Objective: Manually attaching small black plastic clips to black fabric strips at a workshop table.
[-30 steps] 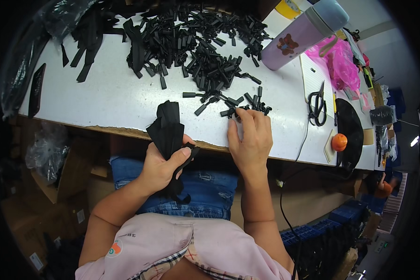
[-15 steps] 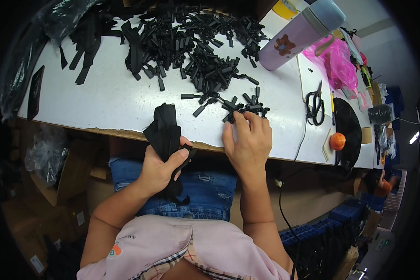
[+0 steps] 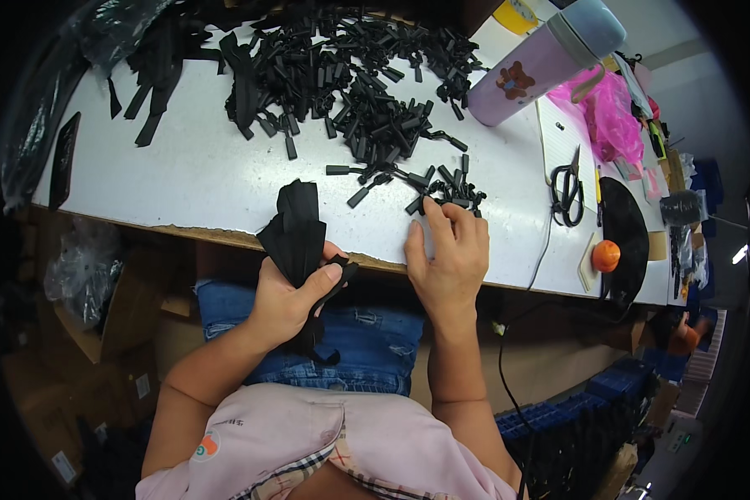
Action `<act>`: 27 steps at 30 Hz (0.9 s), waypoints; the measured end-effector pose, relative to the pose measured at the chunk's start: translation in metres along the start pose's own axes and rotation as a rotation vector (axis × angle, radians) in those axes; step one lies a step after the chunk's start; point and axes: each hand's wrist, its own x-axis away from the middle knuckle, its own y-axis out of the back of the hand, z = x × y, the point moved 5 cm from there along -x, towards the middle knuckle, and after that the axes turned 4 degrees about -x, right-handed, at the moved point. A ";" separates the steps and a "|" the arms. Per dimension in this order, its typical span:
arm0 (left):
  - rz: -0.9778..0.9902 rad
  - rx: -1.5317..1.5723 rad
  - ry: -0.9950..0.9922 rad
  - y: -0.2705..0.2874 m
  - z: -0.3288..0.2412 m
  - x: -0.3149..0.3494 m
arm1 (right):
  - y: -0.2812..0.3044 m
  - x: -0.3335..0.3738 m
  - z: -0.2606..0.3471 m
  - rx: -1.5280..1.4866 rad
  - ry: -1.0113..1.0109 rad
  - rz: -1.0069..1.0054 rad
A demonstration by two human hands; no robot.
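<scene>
Lidded lilac bottle (image 3: 535,77), contents hidden, beside piled black pulls (image 3: 383,125)

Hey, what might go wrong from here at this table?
Black strips in the left hand hang partly past the table's front edge; one might slip down. The right hand is at the small black pieces; a careless sweep could scatter them. The lilac bottle stands near them and might topple if bumped.
</scene>
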 end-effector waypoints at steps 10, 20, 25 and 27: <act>0.038 -0.008 0.030 -0.001 0.001 0.002 | 0.001 0.001 -0.001 -0.022 0.001 0.005; 0.034 0.011 0.026 -0.002 0.001 0.003 | -0.004 -0.010 0.005 0.087 -0.018 0.129; 0.031 0.026 0.035 -0.002 -0.002 0.003 | -0.004 -0.013 0.006 0.141 0.022 0.106; 0.034 0.023 0.035 -0.001 -0.001 0.003 | -0.004 -0.010 0.001 0.080 0.011 0.075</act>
